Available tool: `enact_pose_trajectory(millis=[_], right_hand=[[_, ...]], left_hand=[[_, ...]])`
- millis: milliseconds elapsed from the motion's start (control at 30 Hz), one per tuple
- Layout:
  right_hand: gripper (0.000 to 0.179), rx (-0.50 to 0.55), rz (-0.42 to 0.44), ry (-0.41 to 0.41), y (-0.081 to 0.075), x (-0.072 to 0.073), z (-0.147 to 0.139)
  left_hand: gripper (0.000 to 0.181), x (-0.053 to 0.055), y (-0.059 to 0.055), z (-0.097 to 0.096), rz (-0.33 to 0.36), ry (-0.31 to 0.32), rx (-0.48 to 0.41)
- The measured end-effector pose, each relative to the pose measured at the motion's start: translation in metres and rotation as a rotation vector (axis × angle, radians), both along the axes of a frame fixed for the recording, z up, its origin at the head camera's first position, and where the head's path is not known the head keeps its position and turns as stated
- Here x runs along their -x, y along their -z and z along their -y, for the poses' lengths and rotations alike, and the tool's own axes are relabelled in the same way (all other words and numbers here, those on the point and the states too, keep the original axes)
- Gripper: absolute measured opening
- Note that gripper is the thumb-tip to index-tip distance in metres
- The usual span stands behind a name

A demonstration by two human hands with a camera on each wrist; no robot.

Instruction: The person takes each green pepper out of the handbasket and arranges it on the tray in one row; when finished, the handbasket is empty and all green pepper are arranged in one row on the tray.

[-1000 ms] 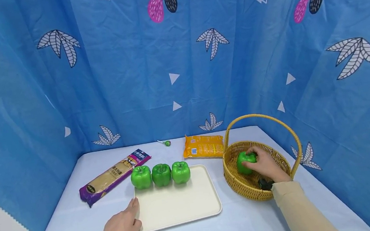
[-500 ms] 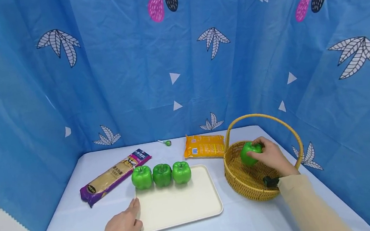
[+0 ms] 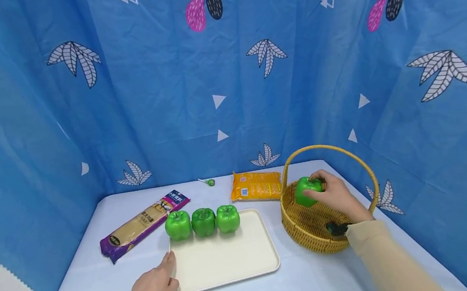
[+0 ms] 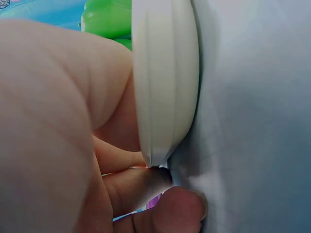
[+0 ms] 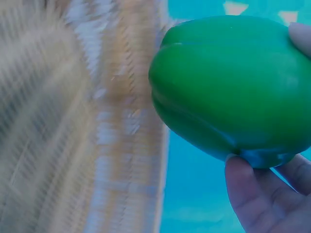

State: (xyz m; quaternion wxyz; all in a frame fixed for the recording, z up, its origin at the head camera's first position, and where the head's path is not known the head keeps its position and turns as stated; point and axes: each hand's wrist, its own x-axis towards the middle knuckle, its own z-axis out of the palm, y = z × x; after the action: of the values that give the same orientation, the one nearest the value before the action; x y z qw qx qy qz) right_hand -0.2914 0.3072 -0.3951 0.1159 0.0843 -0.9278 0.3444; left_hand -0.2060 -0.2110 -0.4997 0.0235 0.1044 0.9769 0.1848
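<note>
My right hand (image 3: 338, 196) grips a green bell pepper (image 3: 305, 191) between thumb and fingers, above the inside of the wicker basket (image 3: 309, 241) and below its arched handle. The right wrist view shows this glossy bell pepper (image 5: 228, 87) up close, apart from the blurred basket wall (image 5: 129, 116). At the left edge of a cream tray (image 3: 225, 261), my left hand (image 3: 152, 287) holds the rim; in the left wrist view its thumb lies over the tray's side (image 4: 167, 77), with fingers below. Three green bell peppers (image 3: 203, 222) stand in a row along the tray's far edge.
A purple pasta packet (image 3: 145, 225) lies left of the tray. Behind, an orange packet (image 3: 256, 185) and a small lollipop (image 3: 210, 182) lie on the white table (image 3: 88, 277). Blue curtains (image 3: 185, 98) enclose the back and sides. The basket handle rises near my right hand.
My right hand has lifted the bell pepper from inside the basket, first up and right, then slightly left. The left hand has stayed at the tray's edge.
</note>
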Motion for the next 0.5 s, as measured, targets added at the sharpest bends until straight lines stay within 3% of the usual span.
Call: enact_pose_trajectory(millis=[133,233,500], right_hand=[[0.050,0.028,0.007,-0.065,-0.012,-0.006,0.030],[0.047,0.048,0.010,-0.117,-0.012,-0.006,0.055],[0.039,0.001,0.028,-0.206,0.016,0.004,0.111]], left_hand=[[0.071,0.000,0.001,0.001,0.009,-0.006,0.002],[0.071,0.000,0.002,0.001,0.016,-0.009,0.004],[0.071,0.001,0.002,0.000,0.008,-0.006,0.001]])
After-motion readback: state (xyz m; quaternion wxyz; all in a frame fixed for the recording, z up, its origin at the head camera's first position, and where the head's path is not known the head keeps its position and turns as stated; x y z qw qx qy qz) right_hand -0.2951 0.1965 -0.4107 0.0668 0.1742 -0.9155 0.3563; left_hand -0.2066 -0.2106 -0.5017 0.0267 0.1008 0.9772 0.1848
